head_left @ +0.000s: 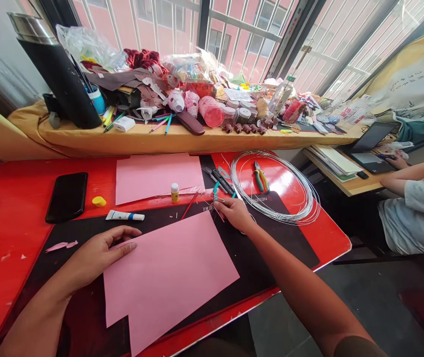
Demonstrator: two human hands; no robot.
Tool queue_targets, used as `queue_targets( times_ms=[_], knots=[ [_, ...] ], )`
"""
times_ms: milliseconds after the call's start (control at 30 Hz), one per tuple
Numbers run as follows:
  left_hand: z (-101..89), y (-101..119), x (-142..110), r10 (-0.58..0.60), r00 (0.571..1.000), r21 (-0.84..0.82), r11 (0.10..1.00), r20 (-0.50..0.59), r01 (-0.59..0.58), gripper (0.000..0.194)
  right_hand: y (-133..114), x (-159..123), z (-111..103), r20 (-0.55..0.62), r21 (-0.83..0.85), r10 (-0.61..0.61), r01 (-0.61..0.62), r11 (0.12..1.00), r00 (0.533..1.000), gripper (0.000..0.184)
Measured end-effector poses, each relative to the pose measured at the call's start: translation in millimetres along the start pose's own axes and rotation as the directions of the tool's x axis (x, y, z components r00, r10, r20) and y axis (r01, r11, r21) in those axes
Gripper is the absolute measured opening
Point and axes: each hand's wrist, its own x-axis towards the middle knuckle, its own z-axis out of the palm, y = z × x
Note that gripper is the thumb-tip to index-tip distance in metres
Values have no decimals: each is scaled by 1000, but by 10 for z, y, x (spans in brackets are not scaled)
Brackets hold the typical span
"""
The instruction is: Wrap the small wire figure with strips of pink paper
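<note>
My left hand [103,253] grips the upper left edge of a pink paper sheet [174,277], thumb on top and fingers beneath. The sheet has a notch cut from its lower left corner and lies tilted over a black mat [289,238]. Just beyond the sheet's top corner, my right hand [232,213] has its fingers closed at the teal handle of what look like scissors [216,189]; the hand hides most of them. Thin wires and a red stick [189,206] lie beside its fingertips. A second pink sheet [155,176] rests farther back.
A wire coil [310,198] and pliers [259,178] lie at right, near a black cutter knife [222,181]. Left are a phone [66,197], yellow cap [99,201], glue tube [125,215] and small bottle [175,192]. A cluttered sill [145,141] runs behind; another person [412,208] sits right.
</note>
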Motion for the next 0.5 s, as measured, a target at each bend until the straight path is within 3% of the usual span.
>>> queue_targets(
  times_ms=[200,500],
  knots=[
    [2,-99,6,-14,999,-4,1000,44,14,54,42,37,-81,-25,-110,42,-44,993,999,47],
    [14,-56,-4,17,998,18,1000,67,-18,54,82,108,-102,-122,-243,70,-98,965,990,33]
  ],
)
